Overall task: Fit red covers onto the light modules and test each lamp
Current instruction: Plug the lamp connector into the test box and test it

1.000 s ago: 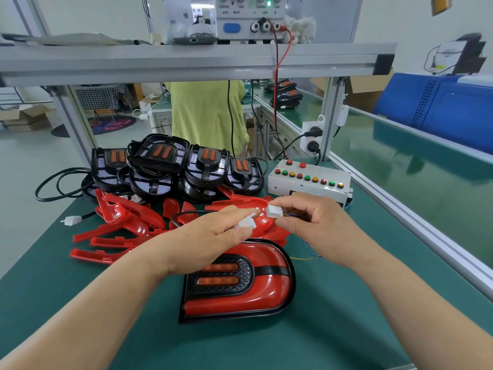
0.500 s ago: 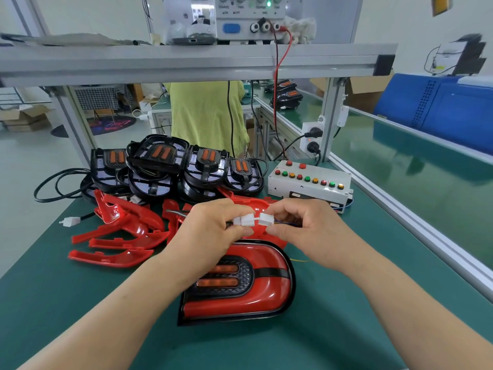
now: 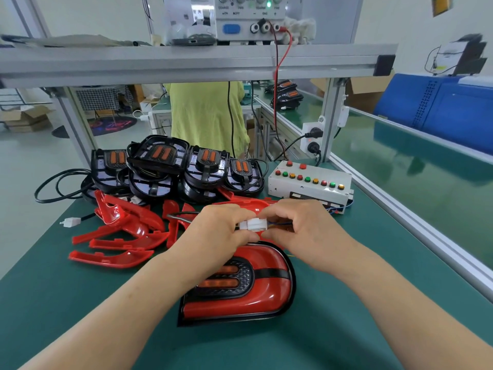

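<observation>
Loose red covers [image 3: 125, 228], stacked modules [image 3: 205, 166], button box [image 3: 306, 188] behind lamp [image 3: 261, 297].

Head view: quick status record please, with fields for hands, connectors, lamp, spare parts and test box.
left hand: pinches one of the white connectors
right hand: pinches the other, wires trailing right
connectors: touching end to end; full seating cannot be told
lamp: red cover on, flat on the green mat below the hands
loose covers: red heap left of the lamp
bare modules: black pile behind the covers
test box: back right, coloured buttons
</observation>
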Tool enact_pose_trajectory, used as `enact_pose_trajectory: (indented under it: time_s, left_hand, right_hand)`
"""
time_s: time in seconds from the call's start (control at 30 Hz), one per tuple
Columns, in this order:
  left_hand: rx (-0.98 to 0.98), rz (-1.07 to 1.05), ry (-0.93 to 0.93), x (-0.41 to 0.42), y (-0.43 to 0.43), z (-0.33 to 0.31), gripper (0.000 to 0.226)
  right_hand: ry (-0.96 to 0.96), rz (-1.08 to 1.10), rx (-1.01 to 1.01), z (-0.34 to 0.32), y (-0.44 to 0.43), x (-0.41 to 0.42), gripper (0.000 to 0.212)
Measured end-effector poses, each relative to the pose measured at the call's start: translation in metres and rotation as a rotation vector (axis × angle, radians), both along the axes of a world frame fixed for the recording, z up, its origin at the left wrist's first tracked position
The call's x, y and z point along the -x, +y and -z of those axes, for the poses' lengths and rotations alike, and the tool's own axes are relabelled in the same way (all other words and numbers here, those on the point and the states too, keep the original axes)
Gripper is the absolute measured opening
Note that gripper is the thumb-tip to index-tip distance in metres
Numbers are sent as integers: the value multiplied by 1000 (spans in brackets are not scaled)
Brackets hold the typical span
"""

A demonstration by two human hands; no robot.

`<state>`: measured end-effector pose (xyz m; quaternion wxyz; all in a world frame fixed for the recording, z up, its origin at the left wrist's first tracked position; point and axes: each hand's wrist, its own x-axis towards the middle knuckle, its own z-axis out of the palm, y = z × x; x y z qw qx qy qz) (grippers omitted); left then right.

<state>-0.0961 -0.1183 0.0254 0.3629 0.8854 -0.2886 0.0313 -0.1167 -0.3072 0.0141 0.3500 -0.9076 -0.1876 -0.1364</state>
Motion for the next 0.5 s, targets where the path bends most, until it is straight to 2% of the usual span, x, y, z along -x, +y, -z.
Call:
enact_pose_trajectory:
  time_s: [0.07, 0.13, 0.3, 0.5]
  left_hand:
    - [70, -19, 51, -1, 3, 0, 38]
    - [57, -46, 63, -5, 7, 2, 41]
    - [133, -64, 52, -13, 19, 4, 16]
    - [159, -16, 2, -18, 18, 9, 8]
  right_hand:
    - [52, 21, -129, 2, -2, 1, 34]
    - [85, 50, -192, 4, -4, 0, 32]
    - [79, 97, -192, 7, -10, -2, 24]
    - [161, 94, -253, 8, -13, -7, 22]
